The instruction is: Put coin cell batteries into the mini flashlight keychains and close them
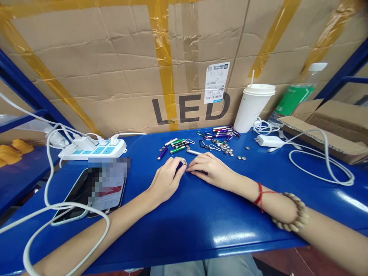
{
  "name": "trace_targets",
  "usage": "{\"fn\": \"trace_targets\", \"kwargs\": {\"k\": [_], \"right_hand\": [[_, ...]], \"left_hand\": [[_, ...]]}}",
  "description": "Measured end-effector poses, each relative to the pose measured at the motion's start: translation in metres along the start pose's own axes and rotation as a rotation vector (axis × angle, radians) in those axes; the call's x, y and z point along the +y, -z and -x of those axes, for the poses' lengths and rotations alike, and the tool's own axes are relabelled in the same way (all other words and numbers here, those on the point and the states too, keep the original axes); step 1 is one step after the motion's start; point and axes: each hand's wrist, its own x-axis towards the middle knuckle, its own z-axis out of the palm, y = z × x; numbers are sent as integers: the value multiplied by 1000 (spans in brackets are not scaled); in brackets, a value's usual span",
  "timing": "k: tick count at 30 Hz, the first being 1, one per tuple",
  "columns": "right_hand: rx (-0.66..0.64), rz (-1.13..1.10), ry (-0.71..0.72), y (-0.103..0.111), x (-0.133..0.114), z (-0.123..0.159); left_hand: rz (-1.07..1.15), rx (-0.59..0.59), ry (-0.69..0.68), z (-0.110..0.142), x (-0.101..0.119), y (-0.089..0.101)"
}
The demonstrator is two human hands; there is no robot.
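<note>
Two bare hands meet over a blue table, the left holding one small dark-blue tube.

The tube is near the table's middle, pinched between the thumb and fingers of the left hand. Its round silver end points up and to the right, away from the palm; the long axis appears to slope that way, though fingers hide most of it. The right hand has its fingers bent and bunched, tips just beside the silver end; whether they grip anything, I cannot tell. Its wrist wears one red string and one beaded bracelet.

Just beyond the hands are at least five loose tubes: silver, green, dark and purple. One more silver tube lies by the right fingers. Farther back is a tangled pile of coloured tubes with clips, too crowded to count. Small round cells cluster in front of it; three others lie apart to the right.

At left are two phones and one power strip with three plugs. At right stand one lidded white cup and one green-labelled bottle, near one charger and one open carton.
</note>
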Motion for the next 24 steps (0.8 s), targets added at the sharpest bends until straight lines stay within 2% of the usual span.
{"fn": "trace_targets", "kwargs": {"k": [9,11,14,16,21,24], "right_hand": [[123,50,-31,1,1,2],[223,61,-16,4,2,3],[463,11,-10,7,-1,2],[556,-62,-5,8,-5,2],[497,-219,40,3,-17,0],[449,-292,-36,4,-19,0]], "left_hand": [[-10,-46,-13,-1,3,2],[-28,-37,-8,-1,3,2],[-78,-57,-18,0,2,1],[-109,-70,-39,0,1,1],[-133,-75,-121,0,-1,0],[-139,-78,-106,0,-1,0]]}}
